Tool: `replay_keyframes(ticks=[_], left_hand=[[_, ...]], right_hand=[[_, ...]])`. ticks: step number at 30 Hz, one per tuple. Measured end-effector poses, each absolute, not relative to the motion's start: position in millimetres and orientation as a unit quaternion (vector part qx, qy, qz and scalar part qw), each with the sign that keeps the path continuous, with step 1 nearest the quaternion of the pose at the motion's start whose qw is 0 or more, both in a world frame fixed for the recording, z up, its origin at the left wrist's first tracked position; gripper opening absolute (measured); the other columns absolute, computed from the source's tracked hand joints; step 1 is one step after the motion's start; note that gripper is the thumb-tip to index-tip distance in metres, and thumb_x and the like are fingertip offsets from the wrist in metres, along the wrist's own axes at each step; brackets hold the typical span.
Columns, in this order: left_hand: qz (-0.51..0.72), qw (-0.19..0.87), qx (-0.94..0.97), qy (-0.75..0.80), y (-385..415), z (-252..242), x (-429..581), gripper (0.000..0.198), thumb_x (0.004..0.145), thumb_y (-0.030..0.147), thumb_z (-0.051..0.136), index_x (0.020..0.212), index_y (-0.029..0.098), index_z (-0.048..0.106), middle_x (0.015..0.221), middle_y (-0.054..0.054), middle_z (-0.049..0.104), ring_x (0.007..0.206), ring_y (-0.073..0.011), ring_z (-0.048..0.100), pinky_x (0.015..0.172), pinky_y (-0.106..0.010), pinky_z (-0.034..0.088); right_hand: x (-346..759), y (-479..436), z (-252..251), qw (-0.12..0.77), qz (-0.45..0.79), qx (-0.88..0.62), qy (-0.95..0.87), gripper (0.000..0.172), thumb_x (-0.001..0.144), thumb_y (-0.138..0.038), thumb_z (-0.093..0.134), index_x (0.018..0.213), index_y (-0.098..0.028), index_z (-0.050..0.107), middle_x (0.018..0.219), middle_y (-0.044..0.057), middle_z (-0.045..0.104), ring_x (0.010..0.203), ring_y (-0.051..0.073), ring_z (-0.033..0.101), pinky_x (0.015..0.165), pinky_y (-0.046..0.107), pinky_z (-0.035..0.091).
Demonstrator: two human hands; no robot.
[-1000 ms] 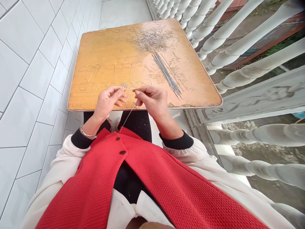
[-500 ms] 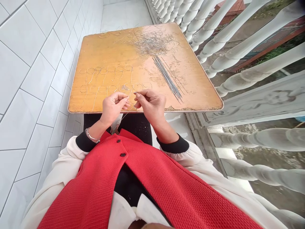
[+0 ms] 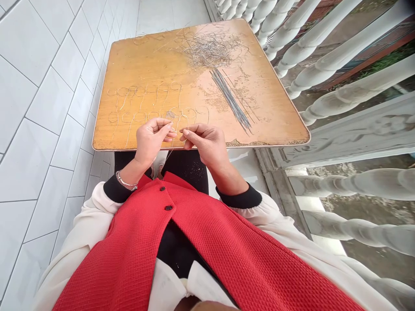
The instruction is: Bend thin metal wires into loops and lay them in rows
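Over the table's near edge, my left hand (image 3: 152,139) is closed in a pinch on a thin wire (image 3: 170,153), whose tail hangs below the fingers. My right hand (image 3: 207,141) pinches close beside it, thumb against forefinger, at the wire's other side; the fingertips hide most of the wire there. The two hands are a small gap apart. Just beyond them lie wire pieces with round loops and straight tails (image 3: 129,129), set out in two rows. A small clump of fine wire (image 3: 170,114) lies among the nearer row.
A bundle of straight grey wires (image 3: 231,101) lies on the right of the wooden table (image 3: 136,65). Behind it is a tangled heap of wire (image 3: 212,49). A white tiled wall (image 3: 42,125) runs along the left, and a white balustrade (image 3: 324,56) along the right.
Both hands remain pinched close together, with the right fingertips shifted slightly left and down. The view has tilted a little, so the table's far edge appears higher.
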State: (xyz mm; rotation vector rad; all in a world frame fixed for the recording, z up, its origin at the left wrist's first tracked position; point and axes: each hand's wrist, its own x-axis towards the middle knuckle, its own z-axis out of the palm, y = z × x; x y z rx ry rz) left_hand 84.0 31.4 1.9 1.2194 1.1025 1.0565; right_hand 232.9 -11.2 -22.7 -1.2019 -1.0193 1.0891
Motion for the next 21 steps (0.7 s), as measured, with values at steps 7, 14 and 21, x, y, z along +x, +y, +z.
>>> replay_keyframes(ticks=[7,14,21], left_hand=[[0.443,0.567,0.510,0.471,29,-2,82,0.011,0.089,0.024,0.072,0.086,0.017,0.066,0.072,0.002,0.074,0.066,-0.0079,0.073,0.060,-0.016,0.056],[0.397,0.553,0.564,0.467,40,10,66,0.028,0.091,0.046,0.070,0.091,0.017,0.068,0.077,-0.001,0.074,0.065,-0.0085,0.072,0.054,-0.014,0.051],[0.359,0.478,0.670,0.440,58,28,64,0.006,0.084,0.022,0.078,0.083,0.019,0.073,0.069,0.003,0.068,0.057,-0.0059,0.061,0.054,-0.017,0.046]], right_hand=[[232,-12,-23,0.591,0.488,-0.489,-0.416,0.034,0.071,-0.048,0.086,0.070,-0.018,0.070,0.064,0.000,0.068,0.047,0.007,0.054,0.047,0.021,0.048],[235,-11,-20,0.560,0.481,-0.527,-0.421,0.029,0.077,-0.040,0.081,0.068,-0.017,0.066,0.061,0.000,0.065,0.046,0.007,0.052,0.047,0.021,0.046],[237,-11,-13,0.528,0.477,-0.540,-0.449,0.027,0.077,-0.036,0.080,0.065,-0.017,0.065,0.056,0.000,0.062,0.046,0.008,0.052,0.048,0.022,0.045]])
